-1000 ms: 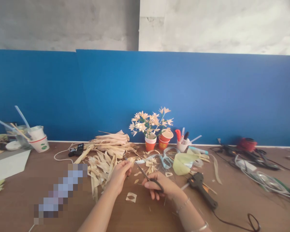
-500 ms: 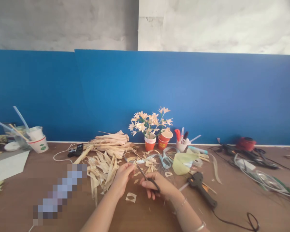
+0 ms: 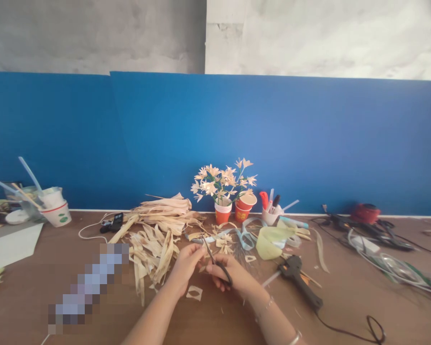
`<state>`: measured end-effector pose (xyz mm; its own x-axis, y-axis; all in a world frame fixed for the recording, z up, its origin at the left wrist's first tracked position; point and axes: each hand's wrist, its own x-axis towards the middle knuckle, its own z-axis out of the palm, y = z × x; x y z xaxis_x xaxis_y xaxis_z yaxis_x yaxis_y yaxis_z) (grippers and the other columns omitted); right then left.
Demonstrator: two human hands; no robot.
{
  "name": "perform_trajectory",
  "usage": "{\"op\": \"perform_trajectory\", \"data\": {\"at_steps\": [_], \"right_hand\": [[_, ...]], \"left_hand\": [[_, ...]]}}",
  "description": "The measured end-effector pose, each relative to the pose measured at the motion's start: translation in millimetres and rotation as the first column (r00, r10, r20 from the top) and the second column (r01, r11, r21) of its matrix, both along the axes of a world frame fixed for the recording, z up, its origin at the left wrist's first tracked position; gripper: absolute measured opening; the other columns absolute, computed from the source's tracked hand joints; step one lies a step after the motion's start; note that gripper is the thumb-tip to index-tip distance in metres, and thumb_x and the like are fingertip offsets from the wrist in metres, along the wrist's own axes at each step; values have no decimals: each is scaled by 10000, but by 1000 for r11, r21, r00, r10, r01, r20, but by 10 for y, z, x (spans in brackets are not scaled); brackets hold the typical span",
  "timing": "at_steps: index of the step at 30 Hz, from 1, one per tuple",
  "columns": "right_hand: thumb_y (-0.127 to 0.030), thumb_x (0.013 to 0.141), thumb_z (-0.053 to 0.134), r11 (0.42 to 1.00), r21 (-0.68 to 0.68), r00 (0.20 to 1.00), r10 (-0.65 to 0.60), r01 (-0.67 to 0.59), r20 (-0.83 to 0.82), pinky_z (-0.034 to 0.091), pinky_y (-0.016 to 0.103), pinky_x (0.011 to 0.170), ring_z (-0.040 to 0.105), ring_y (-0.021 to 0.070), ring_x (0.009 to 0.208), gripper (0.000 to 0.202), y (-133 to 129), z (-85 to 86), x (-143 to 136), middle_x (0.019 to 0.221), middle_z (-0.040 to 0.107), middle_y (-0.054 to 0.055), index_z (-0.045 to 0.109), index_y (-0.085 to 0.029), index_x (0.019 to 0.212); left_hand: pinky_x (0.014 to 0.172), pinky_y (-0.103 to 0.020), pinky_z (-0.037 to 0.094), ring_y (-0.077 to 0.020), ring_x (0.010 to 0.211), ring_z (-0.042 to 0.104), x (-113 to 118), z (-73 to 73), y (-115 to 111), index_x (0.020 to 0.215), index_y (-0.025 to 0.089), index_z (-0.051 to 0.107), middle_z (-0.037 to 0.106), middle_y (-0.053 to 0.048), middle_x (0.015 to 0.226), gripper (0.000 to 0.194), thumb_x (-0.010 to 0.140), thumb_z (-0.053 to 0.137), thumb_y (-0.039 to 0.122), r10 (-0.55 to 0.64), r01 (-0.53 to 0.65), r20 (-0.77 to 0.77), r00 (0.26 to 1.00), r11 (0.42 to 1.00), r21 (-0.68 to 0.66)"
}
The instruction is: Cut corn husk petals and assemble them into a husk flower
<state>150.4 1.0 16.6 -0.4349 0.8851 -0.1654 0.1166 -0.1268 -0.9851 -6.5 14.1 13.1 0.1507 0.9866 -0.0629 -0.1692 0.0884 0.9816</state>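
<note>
Scissors with dark handles are in my right hand, its fingers through and around the loops. The blades point up and left, close to the fingertips of my left hand. That left hand is closed in a pinch; whatever sits between its fingers is too small to make out. Just below the hands lies a pale husk scrap with an oval hole cut in it. Left of my left hand spreads a heap of dried corn husks. Small star-shaped husk pieces lie beyond the blades.
Husk flowers stand in a paper cup at the back. A black glue gun with its cord lies to the right, near yellow-green ribbon. Tangled cables cover the far right. Another paper cup stands left.
My right hand and the scissors have shifted slightly left, nearer to the left hand. The blades stand a little steeper, and the left hand has moved slightly right.
</note>
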Motion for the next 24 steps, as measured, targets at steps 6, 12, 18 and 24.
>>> {"op": "perform_trajectory", "data": {"at_steps": [6, 12, 18, 24], "right_hand": [[-520, 671, 710, 1000, -23, 1000, -2, 2, 13, 234, 162, 333, 382, 45, 321, 403, -17, 59, -3, 409, 501, -81, 573, -156, 775], [-524, 666, 725, 1000, -10, 1000, 2, -3, -6, 217, 166, 337, 380, 47, 325, 411, -8, 22, 7, 408, 497, -78, 576, -153, 760], [-518, 663, 727, 1000, -17, 1000, -2, 3, 20, 226, 163, 335, 395, 51, 333, 402, -6, 18, 18, 420, 514, -71, 580, -156, 757], [-541, 658, 726, 1000, -16, 999, -9, 9, 33, 225, 159, 330, 402, 53, 327, 426, 2, -7, 25, 426, 524, -70, 570, -160, 765]], "left_hand": [[565, -233, 346, -110, 575, 488, -6, 12, -5, 659, 156, 595, 559, 23, 601, 254, 694, 675, 394, 8, -8, 10, 1000, 1000, -10], [568, -234, 349, -109, 574, 480, -12, 3, 7, 662, 151, 600, 564, 23, 606, 236, 683, 668, 376, -1, 1, 13, 1000, 1000, -15], [566, -233, 335, -103, 559, 460, -10, 23, -2, 658, 159, 594, 546, 34, 597, 217, 662, 671, 361, -2, 3, 14, 1000, 999, -36], [557, -237, 317, -111, 560, 459, -13, 64, -14, 654, 155, 601, 548, 25, 585, 221, 628, 665, 365, -34, 34, -8, 999, 998, -45]]}}
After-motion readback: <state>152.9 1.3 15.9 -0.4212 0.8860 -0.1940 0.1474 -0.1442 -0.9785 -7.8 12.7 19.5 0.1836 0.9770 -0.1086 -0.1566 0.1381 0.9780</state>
